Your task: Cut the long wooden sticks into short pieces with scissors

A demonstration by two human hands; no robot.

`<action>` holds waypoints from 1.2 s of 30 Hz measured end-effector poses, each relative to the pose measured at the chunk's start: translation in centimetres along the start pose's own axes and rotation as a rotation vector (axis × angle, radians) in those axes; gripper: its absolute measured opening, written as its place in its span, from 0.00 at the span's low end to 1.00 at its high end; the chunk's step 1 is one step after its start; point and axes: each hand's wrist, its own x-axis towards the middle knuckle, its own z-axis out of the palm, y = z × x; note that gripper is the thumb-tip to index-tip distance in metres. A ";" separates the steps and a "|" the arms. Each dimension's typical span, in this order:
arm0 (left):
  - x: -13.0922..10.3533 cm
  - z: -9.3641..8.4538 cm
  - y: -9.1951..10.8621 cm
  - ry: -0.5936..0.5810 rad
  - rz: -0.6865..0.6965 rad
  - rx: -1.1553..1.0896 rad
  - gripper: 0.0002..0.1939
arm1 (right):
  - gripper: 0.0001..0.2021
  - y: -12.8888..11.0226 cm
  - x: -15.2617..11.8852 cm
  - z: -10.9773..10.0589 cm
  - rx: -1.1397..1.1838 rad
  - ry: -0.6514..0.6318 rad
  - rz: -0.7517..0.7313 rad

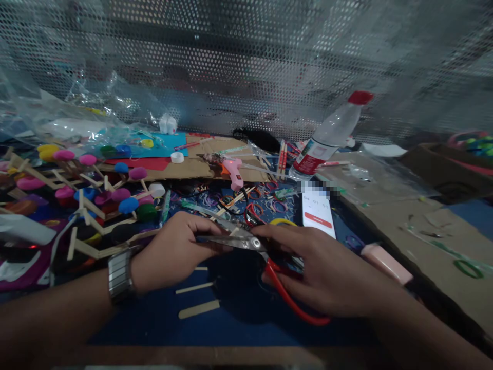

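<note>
Red-handled scissors sit in my right hand, their blades parted and pointing left. My left hand, with a metal watch on its wrist, is closed in a pinch right at the blades. Whatever lies between its fingers is hidden by the hand and the blades. Below the hands, on the dark blue surface, lie a wide craft stick piece and a thin stick. Behind the scissors a pink glue gun rests near cardboard.
Craft-stick pieces with colourful caps crowd the left side. A tilted-looking plastic bottle with a red cap stands behind a phone. Rubber bands are strewn mid-table. A pale pink block is at right, near a cardboard box.
</note>
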 end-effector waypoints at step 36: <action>-0.1 0.0 0.6 -0.165 -0.064 -0.342 0.06 | 0.09 -0.3 -0.1 0.0 0.438 -0.198 0.206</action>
